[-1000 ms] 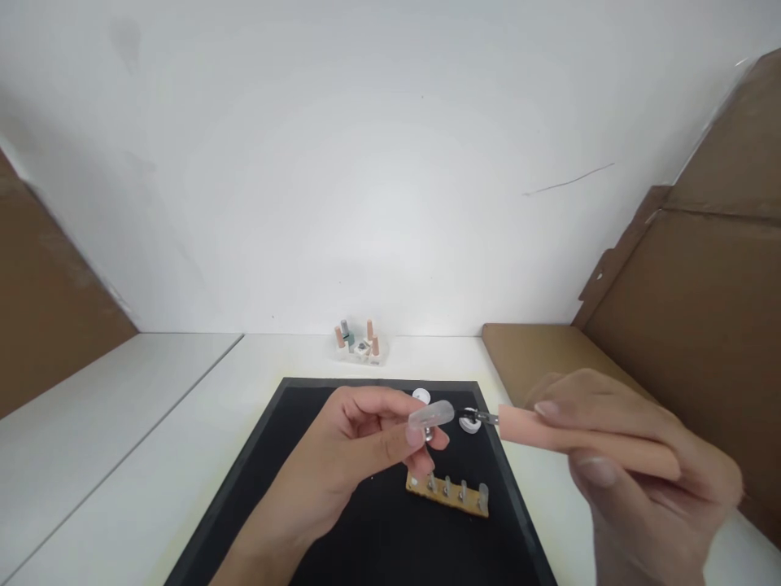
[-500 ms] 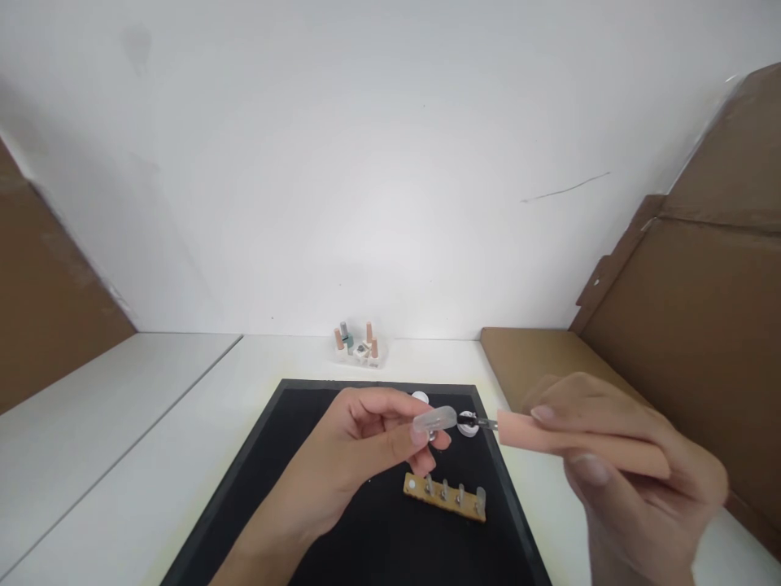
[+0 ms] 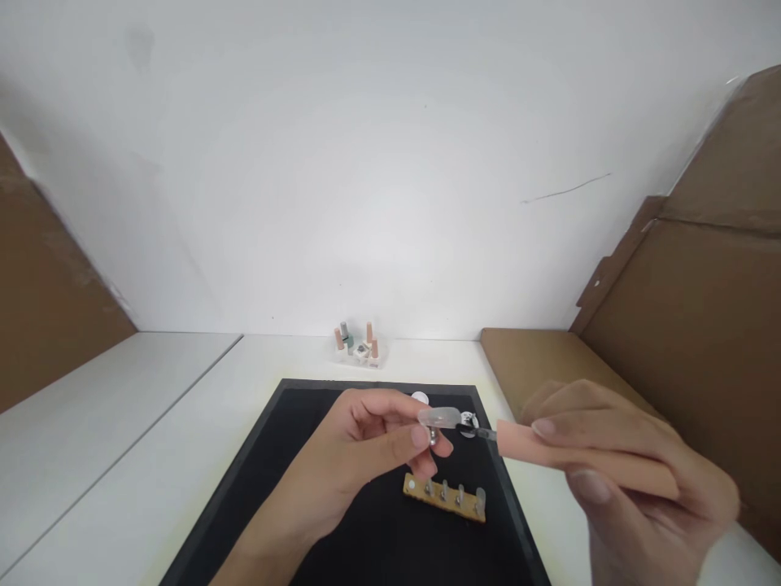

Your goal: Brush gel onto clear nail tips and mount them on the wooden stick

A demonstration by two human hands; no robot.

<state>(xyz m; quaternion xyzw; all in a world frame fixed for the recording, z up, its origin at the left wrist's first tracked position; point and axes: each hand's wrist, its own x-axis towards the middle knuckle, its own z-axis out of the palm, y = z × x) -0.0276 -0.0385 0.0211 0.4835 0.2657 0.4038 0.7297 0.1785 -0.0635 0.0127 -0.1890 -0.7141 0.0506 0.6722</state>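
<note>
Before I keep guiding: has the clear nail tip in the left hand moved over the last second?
Yes; judged against the black mat, the clear nail tip has shifted slightly right in view.

a clear nail tip point(image 3: 439, 418), nearly level; a peach-handled brush point(image 3: 530, 444) slants, dark bristles point(image 3: 466, 429) by the tip's end.

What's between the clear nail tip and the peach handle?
In the head view, a dark brush tip and thin shaft lie between the nail tip and the peach handle; a white disc shows behind.
</note>
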